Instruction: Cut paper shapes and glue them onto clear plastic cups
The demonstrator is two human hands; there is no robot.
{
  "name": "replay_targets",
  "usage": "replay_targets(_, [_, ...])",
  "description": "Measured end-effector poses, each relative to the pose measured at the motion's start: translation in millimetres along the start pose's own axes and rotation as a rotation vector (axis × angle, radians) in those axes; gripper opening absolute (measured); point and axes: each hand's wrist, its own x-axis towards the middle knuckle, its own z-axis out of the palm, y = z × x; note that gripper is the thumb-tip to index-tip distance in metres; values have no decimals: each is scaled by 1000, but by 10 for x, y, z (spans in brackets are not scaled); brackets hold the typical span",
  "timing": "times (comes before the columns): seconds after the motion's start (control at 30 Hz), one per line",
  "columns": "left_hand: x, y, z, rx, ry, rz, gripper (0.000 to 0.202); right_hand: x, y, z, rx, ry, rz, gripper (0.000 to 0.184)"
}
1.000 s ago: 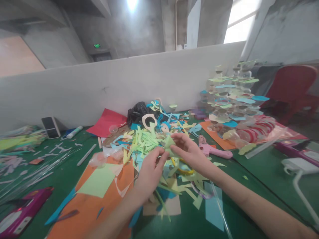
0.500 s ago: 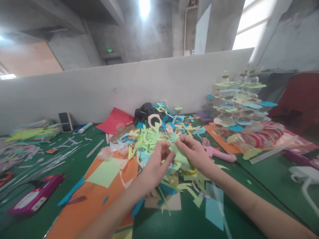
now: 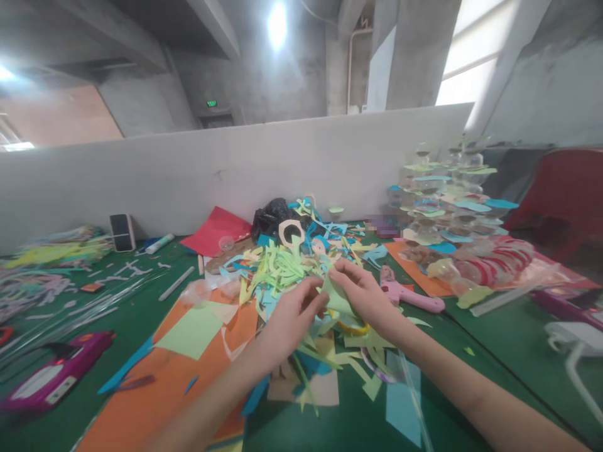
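Both my hands are raised over a heap of cut paper scraps (image 3: 282, 260) at the middle of the table. My right hand (image 3: 360, 292) pinches a piece of light green paper (image 3: 335, 295) between thumb and fingers. The curled fingers and thumb of my left hand (image 3: 301, 307) meet at the paper's left edge; the exact contact is partly hidden. A yellow curved thing (image 3: 353, 329) shows just below the green paper, mostly covered.
A pink glue gun (image 3: 414, 298) lies right of my right hand. Stacked clear cups with paper discs (image 3: 433, 213) stand at the back right. Orange paper (image 3: 155, 389) with a green sheet (image 3: 191, 331) lies at left, near a purple device (image 3: 59, 373). A white partition (image 3: 188, 176) rises behind.
The view has tilted up slightly. My hands stay at the green paper, with the left fingers drawn a little closer together.
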Motion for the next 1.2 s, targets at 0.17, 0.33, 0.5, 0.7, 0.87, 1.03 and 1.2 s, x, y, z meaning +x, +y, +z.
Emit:
replay_targets(0.17, [-34,43,-53,-34,-27,-24,25,1,1,-8,-34,-4,-13,30])
replay_targets(0.33, [-51,64,-66,-29,-60,-45,28,2,15,-23,-86,-36,-4,32])
replay_targets(0.5, [-45,81,-81,-56,-69,-82,26,8,34,-29,-82,-69,0,31])
replay_targets(0.7, [-31,84,-102,-154,-109,-98,35,18,8,-19,-50,-27,-28,35])
replay_targets(0.87, [-33,88,-103,-114,-73,-75,32,11,-57,-10,-32,11,-11,35])
replay_targets(1.03, [-51,111,-109,-23,-43,-43,31,23,-30,-24,-28,51,30,33])
replay_targets(1.2, [-62,109,-118,18,-7,-25,32,17,-19,-37,14,49,60,32])
